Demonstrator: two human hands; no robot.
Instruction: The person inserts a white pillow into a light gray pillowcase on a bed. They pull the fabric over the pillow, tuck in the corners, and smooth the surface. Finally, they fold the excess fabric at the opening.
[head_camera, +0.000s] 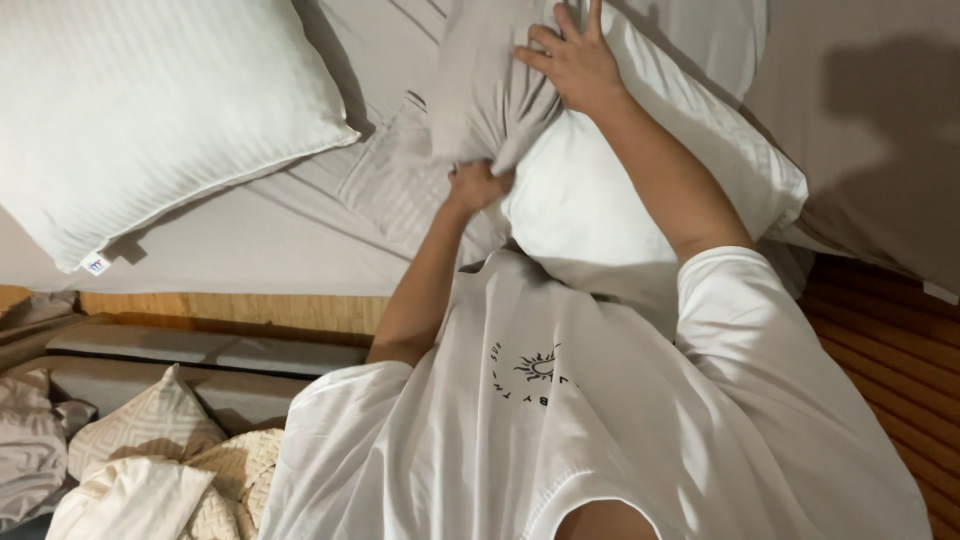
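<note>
The pillow (640, 180) lies at the upper centre of the frame, on the grey bed sheet (270, 235) and against the person's white shirt (560, 400). It is white, plump and oblong, with its lower right end bare. A grey pillowcase (480, 100) with faint stripes covers its upper left end and is bunched into folds there.

The left hand (478, 185) sits just below the bunched cloth, fingers closed tight on a fold of the pillowcase. The right hand (572, 60) lies at the top centre of the frame, fingers spread and pressed flat on the pillow where the pillowcase edge meets the white fabric.

A second pillow (150, 110), white with fine stripes, fills the upper left of the frame, well apart from both hands. Patterned cushions (150, 430) lie at the lower left, beyond the wooden bed edge (230, 310).
</note>
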